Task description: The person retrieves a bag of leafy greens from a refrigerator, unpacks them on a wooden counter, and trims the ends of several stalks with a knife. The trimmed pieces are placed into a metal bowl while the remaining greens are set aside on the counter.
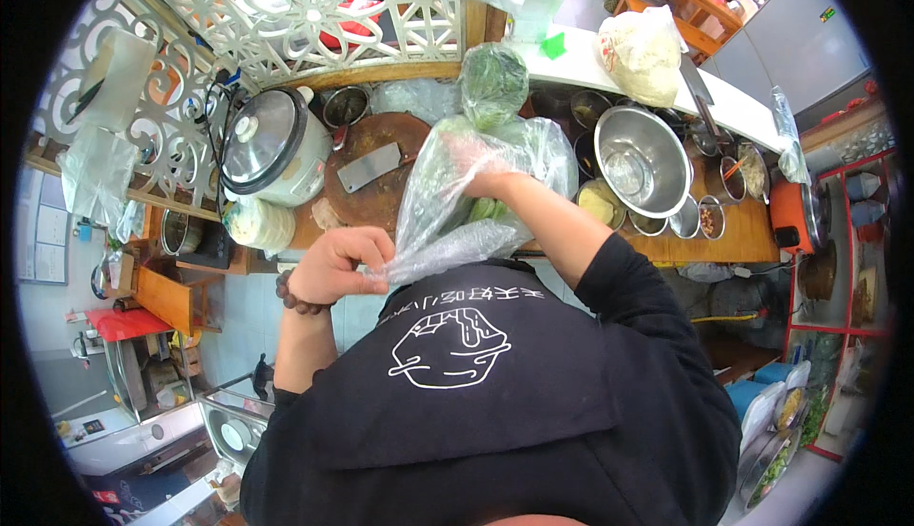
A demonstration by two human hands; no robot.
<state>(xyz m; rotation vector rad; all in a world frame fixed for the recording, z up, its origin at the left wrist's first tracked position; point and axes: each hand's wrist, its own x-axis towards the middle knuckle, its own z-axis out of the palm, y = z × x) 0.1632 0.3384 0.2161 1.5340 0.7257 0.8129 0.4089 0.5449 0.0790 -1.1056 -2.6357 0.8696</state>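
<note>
A clear plastic bag [435,183] with green vegetables inside lies on the counter before me. My left hand [350,262], with a beaded bracelet at the wrist, pinches the bag's near left edge between thumb and fingers. Through the bag's mouth reaches my right hand [477,162]; plastic blurs its fingers, so I cannot tell whether they grip anything. Just beyond the bag sits a plastic-wrapped leafy green vegetable [494,83]. Left of the bag, a cleaver [370,167] rests flat on a round wooden chopping board [371,205], which the bag partly overlaps.
At the left stands a lidded electric rice cooker [275,144], near a bagged white stack [260,225]. A large steel bowl [643,162] sits to the right among several small metal containers [711,217]. A second knife [698,94] lies by a full plastic bag [641,55] on the white ledge [571,55].
</note>
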